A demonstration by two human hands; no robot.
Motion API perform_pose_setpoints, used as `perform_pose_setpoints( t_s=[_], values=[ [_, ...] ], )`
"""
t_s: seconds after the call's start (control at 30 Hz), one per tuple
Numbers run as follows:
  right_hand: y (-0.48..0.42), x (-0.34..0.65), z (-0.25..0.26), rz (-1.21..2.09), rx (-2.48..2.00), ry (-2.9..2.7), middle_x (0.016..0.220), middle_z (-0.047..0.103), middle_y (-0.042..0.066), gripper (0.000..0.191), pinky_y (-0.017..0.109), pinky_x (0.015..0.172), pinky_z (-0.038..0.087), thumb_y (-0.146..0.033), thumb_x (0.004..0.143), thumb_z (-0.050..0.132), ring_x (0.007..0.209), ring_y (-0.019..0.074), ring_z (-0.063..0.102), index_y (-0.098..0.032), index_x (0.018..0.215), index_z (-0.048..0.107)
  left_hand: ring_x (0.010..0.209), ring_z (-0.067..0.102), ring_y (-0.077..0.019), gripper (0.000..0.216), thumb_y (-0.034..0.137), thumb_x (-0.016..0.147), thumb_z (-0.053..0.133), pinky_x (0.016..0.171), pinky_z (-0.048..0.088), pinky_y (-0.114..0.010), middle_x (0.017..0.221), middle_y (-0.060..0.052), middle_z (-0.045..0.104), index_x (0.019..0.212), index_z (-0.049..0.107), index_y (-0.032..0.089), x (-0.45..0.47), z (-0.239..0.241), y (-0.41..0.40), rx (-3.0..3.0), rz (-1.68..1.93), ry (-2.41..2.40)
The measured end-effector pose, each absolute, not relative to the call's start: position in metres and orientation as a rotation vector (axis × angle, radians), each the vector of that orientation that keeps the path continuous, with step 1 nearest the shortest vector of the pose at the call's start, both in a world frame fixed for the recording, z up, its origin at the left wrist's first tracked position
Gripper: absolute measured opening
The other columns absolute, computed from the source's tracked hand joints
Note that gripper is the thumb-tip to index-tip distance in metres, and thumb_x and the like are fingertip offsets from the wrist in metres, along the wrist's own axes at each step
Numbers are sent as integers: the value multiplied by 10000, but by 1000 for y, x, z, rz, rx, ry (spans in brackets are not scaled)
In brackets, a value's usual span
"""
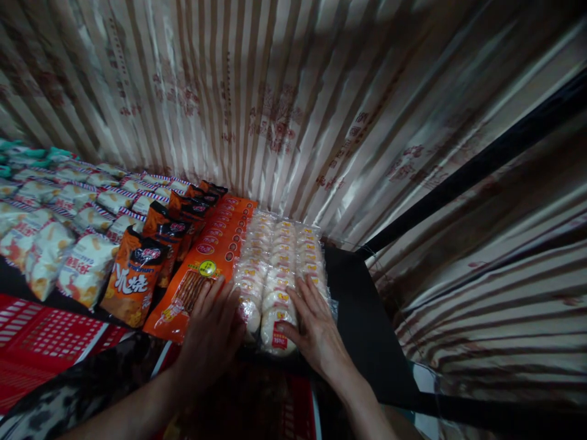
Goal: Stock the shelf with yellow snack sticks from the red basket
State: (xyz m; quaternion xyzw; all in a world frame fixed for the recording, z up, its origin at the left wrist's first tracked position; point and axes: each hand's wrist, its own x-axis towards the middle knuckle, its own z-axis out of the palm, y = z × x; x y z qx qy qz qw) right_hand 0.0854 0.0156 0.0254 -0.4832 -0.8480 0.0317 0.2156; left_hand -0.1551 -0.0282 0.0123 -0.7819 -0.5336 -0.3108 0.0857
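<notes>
Rows of clear-wrapped white round cakes (pixel 280 299) lie on the dark shelf, packed side by side. My left hand (pixel 213 327) rests with fingers extended over the edge of a flat orange snack packet (pixel 215 244) and the left row of cakes. On the other side, my right hand (pixel 316 327) lies over the right-hand rows, its fingers stretched out and its thumb across the front cake. Both hands are open and neither grips anything. The exact contact under the palms is hidden.
Orange-and-black snack bags (pixel 135 275) and many white snack bags (pixel 87 266) fill the shelf to the left. Red plastic baskets (pixel 55 330) stand below the front edge. A striped curtain (pixel 275 91) hangs behind, and a black bar (pixel 481 159) slants at right.
</notes>
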Motion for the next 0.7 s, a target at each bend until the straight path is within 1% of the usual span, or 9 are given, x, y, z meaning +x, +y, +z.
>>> perform_pose_setpoints(
  t_s=[0.13,0.23,0.33,0.47,0.7],
  values=[
    [14,84,26,65,-1361,-2358,1477,360,147,605,551,1086,325,-442,813,625,1420,315,161,-182,1340,480,1342,321,-337,544,342,867,535,1094,270,-551,1357,-168,478,1334,384,107,-156,10,-23,-2316,-870,-1674],
    [14,83,26,54,-1358,-2350,1467,376,154,599,555,1078,334,-433,815,624,1418,316,170,-174,1336,483,1341,312,-358,624,417,840,563,1087,266,-553,1388,-189,444,1341,379,94,-155,6,-20,-2301,-826,-1726],
    [14,82,25,54,-1361,-2336,1465,381,146,601,560,1074,337,-434,809,632,1415,318,179,-189,1337,483,1336,320,-365,639,421,832,567,1080,262,-561,1375,-201,457,1341,376,86,-154,4,-18,-2293,-814,-1737],
    [13,83,24,69,-1369,-2325,1475,368,134,617,568,1073,334,-440,805,634,1414,320,180,-213,1354,465,1321,358,-338,604,392,843,550,1091,250,-552,1326,-186,509,1343,364,109,-152,5,-17,-2312,-846,-1713],
    [16,84,23,74,-1336,-2315,1468,381,128,613,573,1080,322,-453,803,634,1414,314,186,-223,1348,475,1308,378,-338,585,370,840,549,1091,241,-569,1314,-175,520,1336,362,123,-150,1,-15,-2299,-931,-1728]
  ],
)
